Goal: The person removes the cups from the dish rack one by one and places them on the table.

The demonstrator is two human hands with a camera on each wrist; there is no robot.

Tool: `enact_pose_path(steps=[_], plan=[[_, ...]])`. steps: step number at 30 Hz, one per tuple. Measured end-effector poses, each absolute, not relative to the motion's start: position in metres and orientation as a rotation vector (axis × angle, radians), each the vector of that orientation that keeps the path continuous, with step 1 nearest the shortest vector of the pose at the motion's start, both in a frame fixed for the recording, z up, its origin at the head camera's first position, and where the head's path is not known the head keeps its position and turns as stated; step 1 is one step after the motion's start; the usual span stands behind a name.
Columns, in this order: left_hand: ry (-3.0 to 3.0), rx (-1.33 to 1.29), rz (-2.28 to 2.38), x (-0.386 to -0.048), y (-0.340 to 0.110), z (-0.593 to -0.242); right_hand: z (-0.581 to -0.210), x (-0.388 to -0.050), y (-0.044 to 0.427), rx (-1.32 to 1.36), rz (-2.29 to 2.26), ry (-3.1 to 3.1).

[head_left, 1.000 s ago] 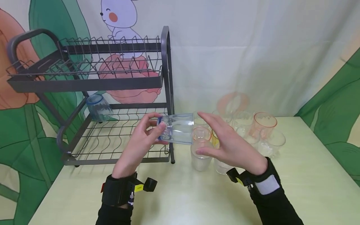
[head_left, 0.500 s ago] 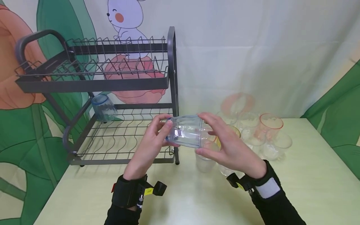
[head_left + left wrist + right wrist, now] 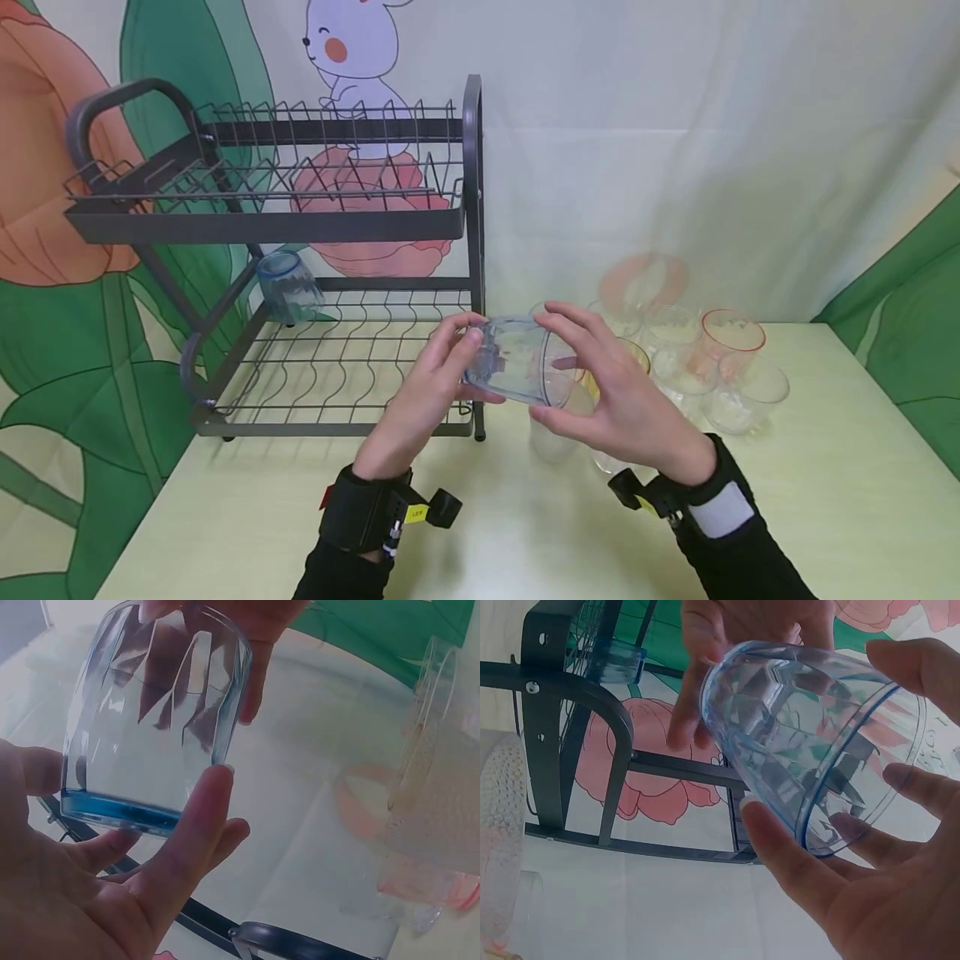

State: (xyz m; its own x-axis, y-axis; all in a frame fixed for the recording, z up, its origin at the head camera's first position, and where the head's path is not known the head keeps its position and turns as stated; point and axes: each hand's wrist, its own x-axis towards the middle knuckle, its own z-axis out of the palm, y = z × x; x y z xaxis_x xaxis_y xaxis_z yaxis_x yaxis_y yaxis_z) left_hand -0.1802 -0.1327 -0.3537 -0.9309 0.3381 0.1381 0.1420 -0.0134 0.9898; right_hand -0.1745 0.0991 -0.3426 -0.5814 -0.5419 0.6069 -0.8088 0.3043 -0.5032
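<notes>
A clear bluish drinking glass (image 3: 513, 358) lies tilted on its side in the air between both hands, its open mouth toward the right. My left hand (image 3: 423, 379) grips it round the base, thumb on the near side. At the rim, my right hand (image 3: 618, 396) holds the glass with thumb below and fingers above. From the right wrist view, the fingertips touch the rim and wall of the glass (image 3: 780, 720). Facets pattern its lower wall, and the left wrist view shows a deep blue base on the glass (image 3: 120, 810).
On the left stands a dark two-tier dish rack (image 3: 262, 227). A blue glass (image 3: 291, 292) leans upside down at the left of its lower tier. Several glasses crowd the table at right, among them an orange-rimmed glass (image 3: 731, 333) and a yellow-rimmed glass (image 3: 637, 354).
My right hand, earlier apart from the glass, has come onto its rim. The left hand has carried the glass rightward, and its mouth now tips slightly down and toward me.
</notes>
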Motion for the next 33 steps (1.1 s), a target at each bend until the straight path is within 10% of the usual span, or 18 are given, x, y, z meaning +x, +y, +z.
enact_pose_path(steps=[33], plan=[[2.344, 0.359, 1.891, -0.175, -0.162, -0.365, -0.326, -0.170, 0.149, 1.140, 0.955, -2.247]])
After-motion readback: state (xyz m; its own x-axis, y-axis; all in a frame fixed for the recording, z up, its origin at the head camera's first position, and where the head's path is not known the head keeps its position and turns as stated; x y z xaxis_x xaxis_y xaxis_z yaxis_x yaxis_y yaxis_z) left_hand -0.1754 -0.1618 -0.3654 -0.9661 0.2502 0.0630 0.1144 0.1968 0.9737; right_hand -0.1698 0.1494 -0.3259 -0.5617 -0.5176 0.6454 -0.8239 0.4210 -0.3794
